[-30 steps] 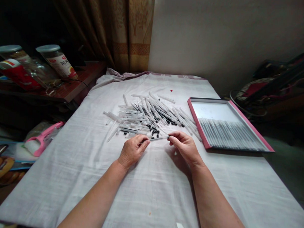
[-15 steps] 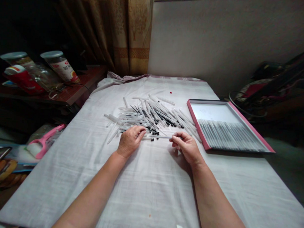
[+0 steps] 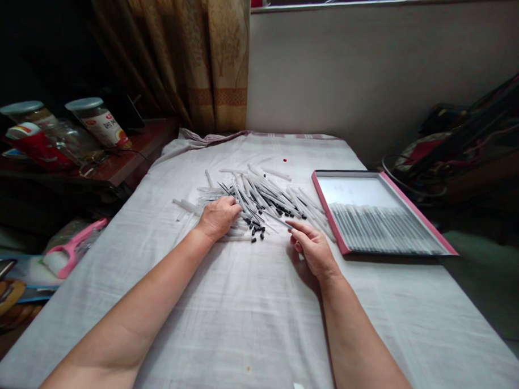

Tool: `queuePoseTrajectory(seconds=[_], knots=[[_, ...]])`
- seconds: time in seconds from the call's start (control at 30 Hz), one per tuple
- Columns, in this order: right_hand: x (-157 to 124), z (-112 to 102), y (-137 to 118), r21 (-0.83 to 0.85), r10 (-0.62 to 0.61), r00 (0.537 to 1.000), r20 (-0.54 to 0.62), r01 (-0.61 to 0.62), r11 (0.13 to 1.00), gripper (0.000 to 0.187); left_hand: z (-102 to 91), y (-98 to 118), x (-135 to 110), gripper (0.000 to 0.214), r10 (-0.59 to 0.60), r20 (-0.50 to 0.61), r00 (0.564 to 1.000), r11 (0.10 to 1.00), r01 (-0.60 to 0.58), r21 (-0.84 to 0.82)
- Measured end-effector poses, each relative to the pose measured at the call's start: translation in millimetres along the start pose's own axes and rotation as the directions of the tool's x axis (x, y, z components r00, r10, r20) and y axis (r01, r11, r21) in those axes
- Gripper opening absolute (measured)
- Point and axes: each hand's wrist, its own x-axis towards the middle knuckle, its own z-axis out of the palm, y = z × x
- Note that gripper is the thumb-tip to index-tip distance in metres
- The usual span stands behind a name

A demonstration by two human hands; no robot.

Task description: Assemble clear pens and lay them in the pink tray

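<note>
Fingers of the left hand (image 3: 218, 216) curl downward onto the near-left edge of a loose pile of clear pen tubes and black-tipped refills (image 3: 259, 195), knuckles raised and palm low on the white cloth (image 3: 246, 319). The fingertips are buried among the tubes, so whether they grip one cannot be told. The right hand (image 3: 312, 246) lies to the right of it, well apart, with its fingers narrow and stretched toward the pile. Thumb and forefinger meet on the near end of a slim clear tube (image 3: 279, 219). That tube runs from the fingertips up and to the left, its far end lying among the other pieces at the pile's front edge. A scatter of small black caps (image 3: 256, 235) sits on the cloth between the two hands, just below the pile and touching neither hand.

To the right of the right hand, near but not touching, stands a shallow pink-rimmed tray (image 3: 327, 203) with a tidy row of tubes (image 3: 381, 230) along its near side. A tiny red bit (image 3: 285, 160) lies beyond the pile. On the left, off the cloth, are lidded jars (image 3: 96, 119) on a wooden shelf and a pink-handled tool (image 3: 77, 244) lower down.
</note>
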Motion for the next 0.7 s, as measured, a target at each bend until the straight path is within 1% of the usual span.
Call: queuePoseTrajectory(seconds=[0.07, 0.1, 0.13, 0.17, 0.2, 0.23, 0.27, 0.3, 0.33, 0.37, 0.4, 0.47, 0.57, 0.7], knots=[[-1, 2, 0, -0.001, -0.003, 1.000, -0.007, 0.003, 1.000, 0.046, -0.8, 6, -9, 0.006, -0.053, -0.096, 0.994, 0.982, 0.034, -0.188], [-1, 3, 0, -0.002, -0.006, 1.000, -0.016, 0.006, 1.000, 0.046, 0.2, 11, -15, 0.007, -0.093, -0.141, 0.986, 0.945, 0.043, -0.324], [-2, 4, -1, -0.005, -0.005, 1.000, -0.026, 0.005, 1.000, 0.045, 2.1, 17, -22, 0.010, -0.163, -0.164, 0.973, 0.875, 0.066, -0.480], [-3, 6, -1, -0.012, 0.001, 1.000, -0.029, -0.002, 1.000, 0.044, 4.8, 23, -28, 0.013, -0.262, -0.148, 0.954, 0.758, 0.108, -0.644], [-4, 7, -2, -0.023, 0.009, 1.000, -0.021, -0.009, 1.000, 0.042, 8.0, 30, -34, 0.019, -0.373, -0.085, 0.924, 0.580, 0.161, -0.799], [-5, 9, -4, -0.040, 0.012, 1.000, -0.001, -0.012, 0.999, 0.041, 11.5, 36, -39, 0.027, -0.454, 0.016, 0.891, 0.351, 0.196, -0.916], [-7, 10, -5, -0.062, 0.008, 1.000, 0.026, -0.007, 0.998, 0.039, 14.9, 42, -44, 0.036, -0.486, 0.130, 0.864, 0.128, 0.218, -0.968], [-8, 11, -7, -0.088, 0.002, 0.998, 0.058, 0.003, 0.996, 0.036, 18.1, 46, -48, 0.045, -0.499, 0.212, 0.840, -0.048, 0.217, -0.975], [-10, 12, -8, -0.113, -0.006, 0.996, 0.087, 0.015, 0.994, 0.034, 20.8, 49, -51, 0.052, -0.504, 0.271, 0.820, -0.182, 0.206, -0.962], [-11, 13, -9, -0.137, -0.010, 0.994, 0.109, 0.025, 0.990, 0.032, 23.1, 51, -53, 0.055, -0.506, 0.314, 0.804, -0.274, 0.195, -0.942], [-12, 14, -9, -0.159, -0.011, 0.992, 0.125, 0.031, 0.987, 0.031, 24.8, 52, -54, 0.055, -0.508, 0.342, 0.791, -0.335, 0.184, -0.924], [-13, 15, -10, -0.193, 0.000, 0.990, 0.139, 0.027, 0.981, 0.031, 26.8, 52, -56, 0.048, -0.507, 0.376, 0.775, -0.393, 0.181, -0.902], [-13, 17, -8, -0.222, 0.010, 0.990, 0.141, 0.022, 0.975, 0.031, 26.9, 52, -57, 0.041, -0.499, 0.391, 0.773, -0.405, 0.191, -0.894], [-13, 18, -6, -0.239, 0.014, 0.990, 0.137, 0.019, 0.971, 0.030, 26.2, 53, -57, 0.045, -0.507, 0.386, 0.771, -0.406, 0.182, -0.896]])
